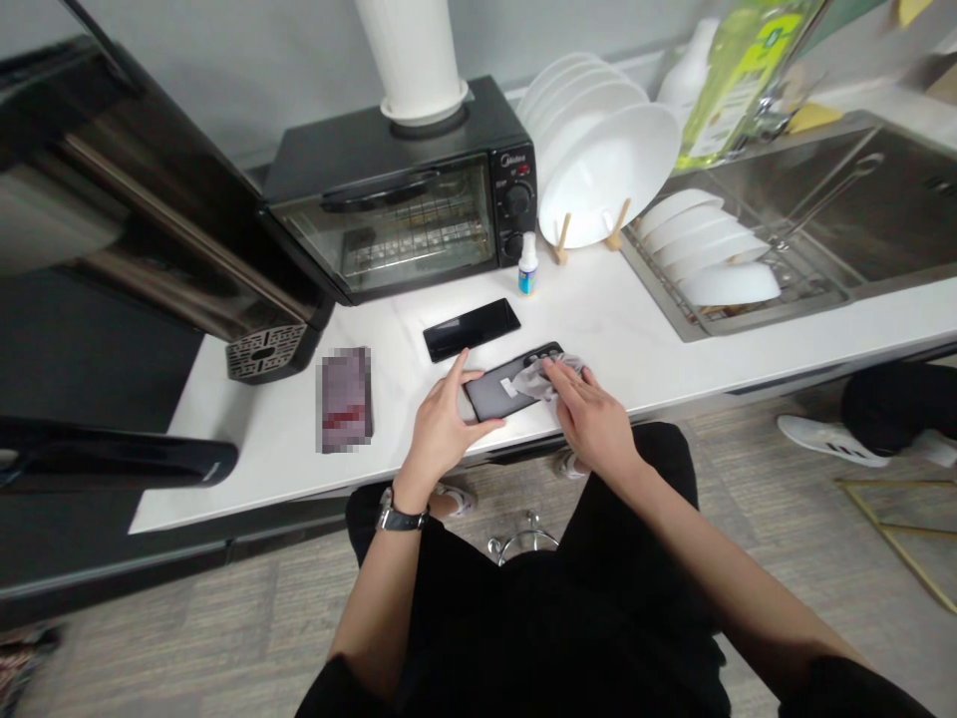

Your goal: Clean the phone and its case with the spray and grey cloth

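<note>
grey phone (pixel 490 398) by counter (pixel 598 309)'s near edge; left hand (pixel 441 424) clamped round its left end, right hand (pixel 594 421) pressing bunched cloth (pixel 532 381) on right end. probably light, stiff, slippery, breakable; best held by long edges.

One head-worn camera looks forward and steeply down over the nearby countertop (pixel 605 311).

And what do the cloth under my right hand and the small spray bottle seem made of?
Cloth: probably thin, matte fabric, since it bunches into soft folds; the fibre can't be told.
Spray bottle: likely plastic, smooth-looking, judging by its white, molded-looking top.
</note>
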A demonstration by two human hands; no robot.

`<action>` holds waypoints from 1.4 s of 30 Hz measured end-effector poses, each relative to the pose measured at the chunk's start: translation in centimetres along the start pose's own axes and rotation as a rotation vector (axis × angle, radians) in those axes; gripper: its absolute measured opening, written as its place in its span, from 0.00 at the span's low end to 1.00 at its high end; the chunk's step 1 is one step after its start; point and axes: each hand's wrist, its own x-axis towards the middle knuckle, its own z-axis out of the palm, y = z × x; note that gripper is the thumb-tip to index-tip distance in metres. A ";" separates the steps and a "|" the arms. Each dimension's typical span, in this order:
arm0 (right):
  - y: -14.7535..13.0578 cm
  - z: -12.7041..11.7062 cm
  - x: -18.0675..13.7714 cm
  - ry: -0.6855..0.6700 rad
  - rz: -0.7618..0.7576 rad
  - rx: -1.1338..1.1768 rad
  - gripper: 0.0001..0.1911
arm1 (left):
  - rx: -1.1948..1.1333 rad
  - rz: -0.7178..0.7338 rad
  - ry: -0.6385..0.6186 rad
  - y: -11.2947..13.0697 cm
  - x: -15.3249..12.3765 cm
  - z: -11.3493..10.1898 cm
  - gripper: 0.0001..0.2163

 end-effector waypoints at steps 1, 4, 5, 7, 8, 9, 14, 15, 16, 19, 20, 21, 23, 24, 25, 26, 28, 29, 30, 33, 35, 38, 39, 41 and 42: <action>0.2 0.0 0.3 0.006 0.016 -0.008 0.31 | 0.006 0.001 -0.003 0.0 0.0 0.0 0.55; 0.0 0.2 1.5 0.014 0.072 -0.027 0.28 | 0.009 0.009 -0.004 0.1 0.0 -0.1 0.54; -0.3 0.4 1.9 0.020 0.095 -0.039 0.27 | 0.008 0.011 -0.004 0.1 0.0 -0.1 0.53; -1.1 0.9 3.0 0.023 0.142 -0.075 0.26 | 0.007 0.012 0.000 0.1 0.1 0.0 0.53; -1.6 1.1 3.6 0.018 0.163 -0.099 0.25 | 0.007 0.013 0.002 0.0 0.1 0.0 0.53; -2.2 1.4 4.2 0.008 0.182 -0.128 0.24 | 0.006 0.015 0.004 0.0 0.1 0.1 0.53; -6.7 2.4 7.1 -0.128 0.197 -0.188 0.22 | 0.011 0.023 0.015 -0.2 -0.1 0.5 0.52; -7.8 2.5 7.5 -0.160 0.184 -0.174 0.21 | 0.021 0.029 0.016 -0.2 -0.2 0.5 0.51; -8.8 2.7 7.8 -0.184 0.174 -0.152 0.21 | 0.030 0.038 0.018 -0.2 -0.3 0.6 0.49; -11.1 3.0 7.8 -0.202 0.136 -0.041 0.23 | 0.024 0.044 0.033 -0.1 -0.7 0.5 0.43; -11.4 3.1 7.5 -0.195 0.112 0.009 0.24 | 0.012 0.038 0.043 -0.1 -0.9 0.4 0.42; -11.5 3.1 7.0 -0.186 0.081 0.058 0.26 | -0.003 0.033 0.055 0.0 -1.0 0.4 0.41; -11.1 3.1 5.6 -0.167 -0.005 0.136 0.27 | -0.039 0.048 0.074 0.0 -1.1 0.3 0.43; -10.7 3.1 4.7 -0.163 -0.053 0.161 0.27 | -0.056 0.061 0.081 0.0 -1.1 0.3 0.44; -10.3 3.0 3.8 -0.160 -0.096 0.179 0.26 | -0.071 0.068 0.082 0.0 -1.1 0.3 0.44; -9.9 2.9 3.0 -0.156 -0.133 0.191 0.25 | -0.084 0.067 0.079 0.0 -1.0 0.4 0.44; -9.2 2.6 1.4 -0.135 -0.170 0.202 0.24 | -0.094 0.046 0.066 0.0 -0.9 0.5 0.44; -8.8 2.5 0.7 -0.116 -0.172 0.202 0.23 | -0.093 0.038 0.061 0.0 -0.9 0.6 0.45; -8.4 2.4 0.2 -0.095 -0.170 0.198 0.23 | -0.090 0.036 0.052 0.1 -0.8 0.6 0.46; -7.3 2.2 -0.7 -0.038 -0.162 0.170 0.25 | -0.065 0.047 0.023 0.2 -0.7 0.5 0.50; -6.3 2.0 -1.1 -0.002 -0.157 0.144 0.26 | -0.032 0.041 -0.011 0.3 -0.6 0.3 0.52; -4.4 1.4 -1.7 0.038 -0.141 0.101 0.26 | 0.015 0.022 -0.041 0.4 -0.5 0.1 0.53; -3.8 1.1 -1.9 0.046 -0.135 0.088 0.25 | 0.024 0.019 -0.041 0.4 -0.5 0.0 0.54; -2.5 0.6 -2.1 0.060 -0.105 0.058 0.24 | 0.031 0.015 -0.036 0.4 -0.4 0.0 0.54; -1.9 0.4 -2.2 0.067 -0.084 0.042 0.24 | 0.032 0.015 -0.031 0.5 -0.4 0.0 0.55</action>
